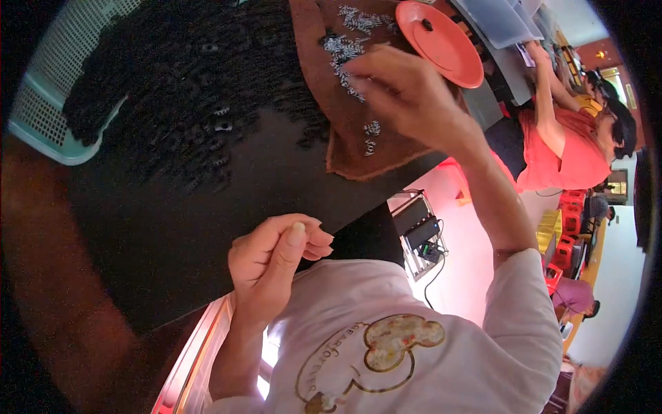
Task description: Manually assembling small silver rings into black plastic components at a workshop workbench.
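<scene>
My left hand [272, 259] is closed near my body, above the table's near edge. Its thumb presses against curled fingers, and whatever they hold, if anything, is hidden. Over a brown cloth [352, 138] at the right of the table reaches my right hand [410, 96]. Motion smears its fingertips, which are nearest to a scatter of small silvery coiled pieces, like springs [343, 52]. A smaller cluster of these pieces [371, 129] lies closer to me on the cloth. Many small black parts [200, 83] are heaped across the dark tabletop to the left.
A pale green plastic basket [48, 124] stands at the far left, black parts spilling from it. A red-orange plate [445, 45] with one small dark piece sits beyond my right hand. Another person in a red shirt [562, 148] works at the right, near a translucent bin [500, 21].
</scene>
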Demonstrator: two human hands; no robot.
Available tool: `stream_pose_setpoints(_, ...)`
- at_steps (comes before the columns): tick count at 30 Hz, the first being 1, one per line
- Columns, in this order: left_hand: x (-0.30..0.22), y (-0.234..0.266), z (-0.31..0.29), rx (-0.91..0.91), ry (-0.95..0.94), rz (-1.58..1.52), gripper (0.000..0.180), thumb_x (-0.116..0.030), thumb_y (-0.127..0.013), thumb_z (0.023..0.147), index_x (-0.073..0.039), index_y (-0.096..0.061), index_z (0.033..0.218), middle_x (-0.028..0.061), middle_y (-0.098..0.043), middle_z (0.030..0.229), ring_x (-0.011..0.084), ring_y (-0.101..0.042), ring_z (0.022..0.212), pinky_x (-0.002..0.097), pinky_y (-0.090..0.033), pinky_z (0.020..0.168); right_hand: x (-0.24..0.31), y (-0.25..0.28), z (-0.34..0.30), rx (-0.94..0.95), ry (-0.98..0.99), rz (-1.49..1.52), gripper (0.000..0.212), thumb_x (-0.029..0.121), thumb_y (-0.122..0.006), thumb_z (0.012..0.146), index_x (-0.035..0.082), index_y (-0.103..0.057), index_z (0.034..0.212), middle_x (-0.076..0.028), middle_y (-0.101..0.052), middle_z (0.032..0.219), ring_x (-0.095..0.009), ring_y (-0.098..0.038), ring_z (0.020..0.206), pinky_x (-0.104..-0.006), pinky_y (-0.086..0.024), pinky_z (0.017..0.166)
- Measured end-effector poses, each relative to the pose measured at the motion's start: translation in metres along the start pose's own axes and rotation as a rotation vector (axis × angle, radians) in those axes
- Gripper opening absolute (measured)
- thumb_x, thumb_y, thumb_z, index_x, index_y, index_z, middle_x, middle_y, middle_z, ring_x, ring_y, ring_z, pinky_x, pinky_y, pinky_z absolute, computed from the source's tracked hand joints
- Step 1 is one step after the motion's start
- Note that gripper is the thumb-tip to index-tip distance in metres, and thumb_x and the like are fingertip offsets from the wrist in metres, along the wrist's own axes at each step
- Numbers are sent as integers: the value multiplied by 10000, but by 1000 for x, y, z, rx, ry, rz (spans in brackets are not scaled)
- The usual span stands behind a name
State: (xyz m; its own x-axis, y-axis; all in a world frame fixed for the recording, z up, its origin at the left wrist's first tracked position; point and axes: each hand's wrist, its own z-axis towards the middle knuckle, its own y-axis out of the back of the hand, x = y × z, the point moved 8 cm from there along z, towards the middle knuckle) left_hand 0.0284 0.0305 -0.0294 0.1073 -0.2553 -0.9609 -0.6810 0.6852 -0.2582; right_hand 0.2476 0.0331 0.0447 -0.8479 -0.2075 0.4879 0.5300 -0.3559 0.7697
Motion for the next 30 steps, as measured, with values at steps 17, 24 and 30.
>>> stream_pose_setpoints(17,5,5,0,37,-75,-40,194,-126,-505,958,41,-600,982,91,-670,808,111,-638,704,242,-524,655,61,-95,39,214,285,-287,93,120,-573,766,34,-563,801,-118,-511,836,-314,-614,721,-432,-526,567)
stream_pose_setpoints(24,5,6,-3,19,-64,-46,187,-125,-509,955,39,-596,979,89,-668,802,115,-637,700,244,-524,664,64,-114,69,120,317,-263,144,156,-561,789,22,-590,834,-137,-554,859,-331,-623,711,-444,-528,555)
stream_pose_setpoints(30,5,8,-3,9,-42,-23,186,-126,-508,956,37,-594,979,87,-666,804,116,-636,701,249,-524,663,62,-122,68,208,311,-338,145,138,-570,769,36,-591,870,-137,-568,878,-333,-625,705,-438,-530,559)
